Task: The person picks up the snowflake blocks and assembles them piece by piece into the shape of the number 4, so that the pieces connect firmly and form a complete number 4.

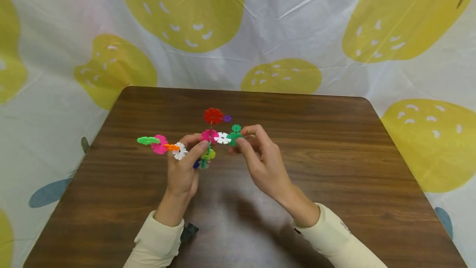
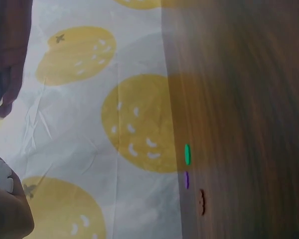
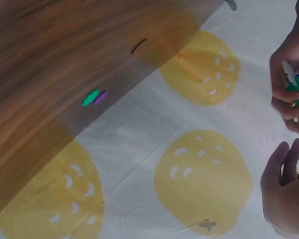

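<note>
Bright toothed plastic discs, joined edge to edge into a branching build, hang over the table. My left hand (image 1: pixel 181 176) grips the build around its middle, with the thumb by a pink disc (image 1: pixel 209 135). A white disc (image 1: pixel 180 151), an orange one (image 1: pixel 172 147), another pink and a light-green disc (image 1: pixel 148 140) stick out leftward. Below the thumb sits a yellow-green disc (image 1: pixel 210 154). My right hand (image 1: pixel 265 162) pinches a green disc (image 1: pixel 234 138) at the right end, beside a white disc (image 1: pixel 222 138). The left hand hides some parts.
A red disc (image 1: pixel 213 116), a small purple one (image 1: pixel 227 118) and a small green one (image 1: pixel 236 128) lie on the brown table (image 1: pixel 334 152) beyond my hands. A cloth with yellow fruit prints hangs behind. A dark object (image 1: pixel 189 232) shows beside the left sleeve.
</note>
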{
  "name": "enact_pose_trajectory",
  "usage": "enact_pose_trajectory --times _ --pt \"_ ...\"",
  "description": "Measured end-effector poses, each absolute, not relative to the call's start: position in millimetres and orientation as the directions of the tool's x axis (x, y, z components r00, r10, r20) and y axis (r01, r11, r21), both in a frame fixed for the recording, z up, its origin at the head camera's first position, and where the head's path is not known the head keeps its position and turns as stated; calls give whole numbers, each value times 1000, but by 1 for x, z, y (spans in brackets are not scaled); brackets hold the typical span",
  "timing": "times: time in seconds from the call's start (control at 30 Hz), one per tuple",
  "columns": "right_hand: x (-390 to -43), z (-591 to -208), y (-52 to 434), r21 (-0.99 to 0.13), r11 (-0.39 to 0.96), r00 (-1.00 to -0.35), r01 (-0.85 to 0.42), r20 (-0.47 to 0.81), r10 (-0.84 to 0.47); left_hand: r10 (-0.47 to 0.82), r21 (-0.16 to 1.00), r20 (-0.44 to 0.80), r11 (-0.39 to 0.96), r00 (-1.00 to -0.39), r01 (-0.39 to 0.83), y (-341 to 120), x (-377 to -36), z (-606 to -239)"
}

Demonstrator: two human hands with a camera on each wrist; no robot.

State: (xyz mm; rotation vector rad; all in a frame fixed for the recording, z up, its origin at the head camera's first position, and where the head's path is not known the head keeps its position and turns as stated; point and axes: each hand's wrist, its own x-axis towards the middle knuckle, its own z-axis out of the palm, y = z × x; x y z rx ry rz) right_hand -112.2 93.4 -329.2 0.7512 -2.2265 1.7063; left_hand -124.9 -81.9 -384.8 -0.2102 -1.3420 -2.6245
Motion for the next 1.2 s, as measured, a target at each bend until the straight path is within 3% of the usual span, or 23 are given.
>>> enact_pose_trajectory --times 0.33,0.7,1.2 --pt "-140 -358 118 -606 538 -792 -587 566 -226 -130 779 225 -571 -966 258 -92 -128 -383" --pt "-155 -409 115 -542 670 -852 -507 431 -297 -102 805 209 -547 -973 230 -87 -125 -385" --pt "-187 -451 97 -502 777 -923 -380 258 -284 -81 816 219 -531 -972 228 -86 -124 -388"
